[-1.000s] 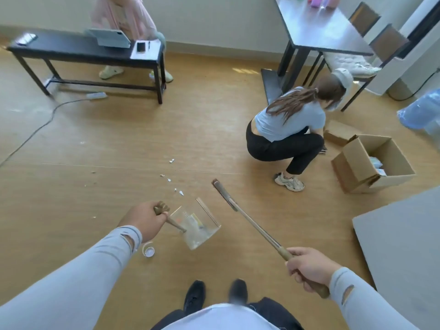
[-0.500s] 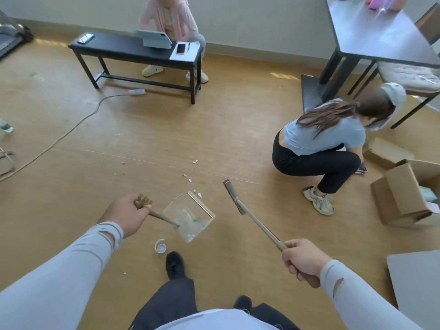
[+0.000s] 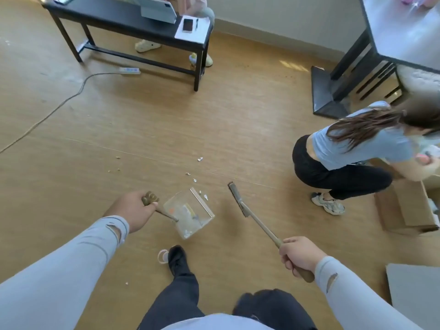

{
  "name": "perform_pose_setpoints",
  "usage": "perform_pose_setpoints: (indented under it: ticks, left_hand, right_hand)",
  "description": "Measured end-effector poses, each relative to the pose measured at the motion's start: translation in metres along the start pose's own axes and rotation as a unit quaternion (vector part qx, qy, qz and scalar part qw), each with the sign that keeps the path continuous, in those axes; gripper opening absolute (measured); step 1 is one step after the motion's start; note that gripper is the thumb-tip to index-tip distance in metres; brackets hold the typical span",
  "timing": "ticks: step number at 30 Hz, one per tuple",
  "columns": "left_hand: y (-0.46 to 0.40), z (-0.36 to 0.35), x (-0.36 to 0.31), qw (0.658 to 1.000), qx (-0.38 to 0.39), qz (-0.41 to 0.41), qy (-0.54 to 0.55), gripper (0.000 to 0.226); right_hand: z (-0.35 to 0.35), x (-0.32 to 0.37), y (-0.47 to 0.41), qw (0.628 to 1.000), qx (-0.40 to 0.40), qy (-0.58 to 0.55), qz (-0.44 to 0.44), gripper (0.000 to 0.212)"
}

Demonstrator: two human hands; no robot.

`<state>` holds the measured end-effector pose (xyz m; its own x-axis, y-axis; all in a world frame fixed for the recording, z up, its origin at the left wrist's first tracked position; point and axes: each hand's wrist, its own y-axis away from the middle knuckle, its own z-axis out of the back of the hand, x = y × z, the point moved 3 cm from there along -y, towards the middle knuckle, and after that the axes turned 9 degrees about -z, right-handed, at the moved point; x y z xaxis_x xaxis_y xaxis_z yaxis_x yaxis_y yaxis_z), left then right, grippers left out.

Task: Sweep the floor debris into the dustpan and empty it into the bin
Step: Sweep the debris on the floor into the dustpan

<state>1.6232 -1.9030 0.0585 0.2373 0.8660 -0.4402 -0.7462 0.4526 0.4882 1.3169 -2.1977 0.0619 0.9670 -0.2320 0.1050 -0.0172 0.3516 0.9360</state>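
Observation:
My left hand grips the brown handle of a clear plastic dustpan, held above the wooden floor with bits of debris inside it. My right hand grips the long handle of a brush, whose head hangs just right of the dustpan, off the floor. White scraps of debris lie scattered on the floor just beyond the dustpan's mouth, with more crumbs further left. No bin is identifiable.
A person crouches at right beside a cardboard box. A black bench with a tablet stands at the back, a cable trailing left. A dark table is at upper right. A tape ring lies by my foot.
I have stepped forward and the view has shifted left. Dustpan and brush remain held in the same way, now nearer the white scraps.

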Motion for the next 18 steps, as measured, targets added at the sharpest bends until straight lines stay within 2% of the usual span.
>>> perform_pose_setpoints:
  ticks: [5,9,13,18]
  left_hand:
    - [-0.041,0.019,0.007,1.000,0.013,-0.009,-0.010,0.012]
    - [-0.060,0.020,0.006,0.999,0.032,0.001,-0.024,0.023]
    - [-0.076,0.013,-0.005,0.998,0.038,0.017,-0.037,0.010]
    - [-0.105,-0.003,-0.025,0.996,0.049,0.038,-0.062,0.013]
  right_hand:
    - [-0.010,0.036,0.005,1.000,-0.003,0.014,-0.010,0.015]
    - [-0.010,0.063,-0.010,1.000,-0.002,0.031,-0.001,0.017]
    - [-0.008,0.091,-0.037,0.999,-0.003,0.045,0.000,0.018]
    - [-0.004,0.123,-0.084,0.995,-0.008,0.099,0.013,0.029]
